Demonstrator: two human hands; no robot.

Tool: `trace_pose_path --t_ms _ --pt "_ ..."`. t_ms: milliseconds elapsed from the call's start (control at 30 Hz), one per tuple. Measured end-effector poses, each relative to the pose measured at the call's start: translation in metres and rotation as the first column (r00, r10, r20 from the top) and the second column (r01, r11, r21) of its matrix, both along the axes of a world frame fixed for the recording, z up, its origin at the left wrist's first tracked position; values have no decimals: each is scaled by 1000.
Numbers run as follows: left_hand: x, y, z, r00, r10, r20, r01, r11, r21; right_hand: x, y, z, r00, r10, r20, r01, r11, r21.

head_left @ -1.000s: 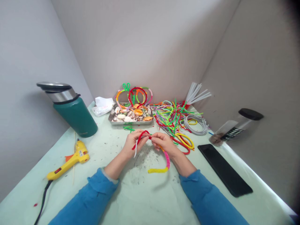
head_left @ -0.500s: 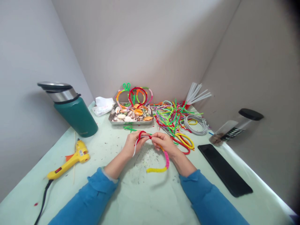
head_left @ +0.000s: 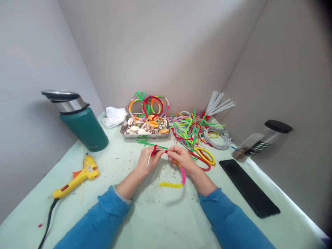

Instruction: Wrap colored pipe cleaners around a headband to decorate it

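Near the middle of the table my left hand point(head_left: 148, 158) pinches a red pipe cleaner point(head_left: 155, 148) together with a thin white wire point(head_left: 149, 159) whose end hangs by the palm. My right hand point(head_left: 181, 158) closes on the same wire, where red wrapping meets the fingertips. From below the right fingers curves the wrapped part point(head_left: 183, 176), orange, then pink, then yellow at its free end, held above the table. The two hands' fingertips are close together, and the exact grip between them is partly hidden.
A metal tray point(head_left: 145, 136) of shells with wrapped rings point(head_left: 153, 98) stands behind. Pipe cleaners point(head_left: 190, 129), coiled grey wire point(head_left: 223, 138) and scissors point(head_left: 207, 155) lie back right. At left are a yellow glue gun point(head_left: 77, 178) and green bottle point(head_left: 84, 129); at right, a black phone point(head_left: 249, 188).
The loose red loop at my left hand is smaller and lies closer to the fingers. The yellow wrapped end has swung slightly up and left.
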State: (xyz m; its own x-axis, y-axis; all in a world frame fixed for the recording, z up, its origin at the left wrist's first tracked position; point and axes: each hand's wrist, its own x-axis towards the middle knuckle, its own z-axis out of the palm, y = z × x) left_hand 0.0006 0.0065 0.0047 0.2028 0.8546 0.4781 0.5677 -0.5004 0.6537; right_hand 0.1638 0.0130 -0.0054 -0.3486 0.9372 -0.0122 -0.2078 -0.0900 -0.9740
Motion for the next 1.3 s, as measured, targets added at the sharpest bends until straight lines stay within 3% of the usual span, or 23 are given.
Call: trace_pose_path --t_ms 167,533,800,1000,1200,1300 --pt "-1 0 2 998 -60 -22 57 993 -105 -1 0 0 1000 -9 -3 9 1000 10" --pt "-1 0 6 960 -154 233 230 910 -345 0 0 -2 1000 24 16 -25 998 60" --pt "-3 4 4 955 -137 264 224 916 -332 3 -1 3 994 63 -92 -66 997 -30" --pt "-3 4 2 940 -144 310 252 905 -343 4 -1 3 996 52 -78 -54 998 -33" --pt "-2 0 8 936 -117 331 264 857 -443 3 -3 7 997 59 -55 -61 998 -31" --pt "-2 1 8 939 -94 331 237 875 -422 3 -2 6 996 43 -73 -47 998 -49"
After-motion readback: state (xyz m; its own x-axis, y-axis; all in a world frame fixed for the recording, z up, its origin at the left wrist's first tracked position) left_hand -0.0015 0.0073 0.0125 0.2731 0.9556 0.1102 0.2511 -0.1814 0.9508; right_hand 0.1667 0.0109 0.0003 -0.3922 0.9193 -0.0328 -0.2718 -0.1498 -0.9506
